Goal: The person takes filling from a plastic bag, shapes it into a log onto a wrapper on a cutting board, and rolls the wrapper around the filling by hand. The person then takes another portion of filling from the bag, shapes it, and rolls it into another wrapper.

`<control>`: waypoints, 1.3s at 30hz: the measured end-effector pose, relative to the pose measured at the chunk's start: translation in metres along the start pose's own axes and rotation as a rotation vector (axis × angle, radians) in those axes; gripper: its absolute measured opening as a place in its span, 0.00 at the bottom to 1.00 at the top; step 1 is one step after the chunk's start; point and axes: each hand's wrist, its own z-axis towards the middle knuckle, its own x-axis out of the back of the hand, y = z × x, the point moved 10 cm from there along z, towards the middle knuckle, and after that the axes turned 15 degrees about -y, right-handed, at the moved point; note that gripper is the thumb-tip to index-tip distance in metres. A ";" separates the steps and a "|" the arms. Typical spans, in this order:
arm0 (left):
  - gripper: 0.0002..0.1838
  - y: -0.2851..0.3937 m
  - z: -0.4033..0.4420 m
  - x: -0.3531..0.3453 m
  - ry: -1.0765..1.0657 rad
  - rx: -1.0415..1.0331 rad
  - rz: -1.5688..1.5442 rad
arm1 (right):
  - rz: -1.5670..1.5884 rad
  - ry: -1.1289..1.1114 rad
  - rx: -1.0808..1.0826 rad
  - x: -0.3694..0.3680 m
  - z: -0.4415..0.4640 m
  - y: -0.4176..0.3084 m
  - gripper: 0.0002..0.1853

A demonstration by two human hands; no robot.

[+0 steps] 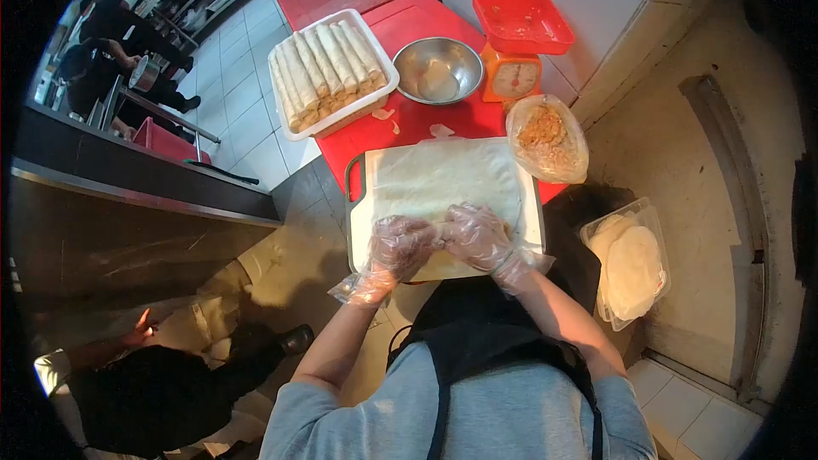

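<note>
A thin pale sheet of dough lies flat on a white cutting board with a dark handle. Both hands wear clear plastic gloves and meet at the sheet's near edge. My left hand has its fingers curled at that edge, touching my right hand. My right hand is also closed at the edge, fingertips bent down. What the fingers pinch is hidden beneath them, though it appears to be the dough's edge. A bag of orange-brown filling sits at the board's upper right corner.
On the red table are a white tray of rolled dough, a metal bowl and an orange scale with a red pan. At right is a container of dough sheets. Other people are at left.
</note>
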 end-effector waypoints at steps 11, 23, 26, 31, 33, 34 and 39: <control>0.24 -0.011 -0.001 0.009 0.016 -0.008 -0.006 | -0.058 0.011 0.100 0.015 -0.017 0.018 0.14; 0.16 0.024 0.046 -0.016 -0.145 0.168 0.055 | -0.028 0.080 0.111 0.030 -0.040 0.041 0.17; 0.13 0.022 0.050 -0.025 -0.186 0.148 0.037 | -0.024 0.093 0.102 0.038 -0.044 0.046 0.17; 0.14 0.022 0.055 -0.031 -0.209 0.151 0.006 | 0.013 0.083 0.100 0.044 -0.054 0.054 0.17; 0.13 0.027 0.056 -0.031 -0.118 0.101 -0.003 | 0.034 0.062 0.079 0.043 -0.057 0.059 0.16; 0.13 0.026 0.058 -0.036 -0.154 0.111 0.000 | 0.065 0.048 0.070 0.042 -0.058 0.059 0.16; 0.13 0.035 0.070 -0.037 -0.057 0.072 0.015 | 0.039 0.083 -0.007 0.059 -0.066 0.058 0.18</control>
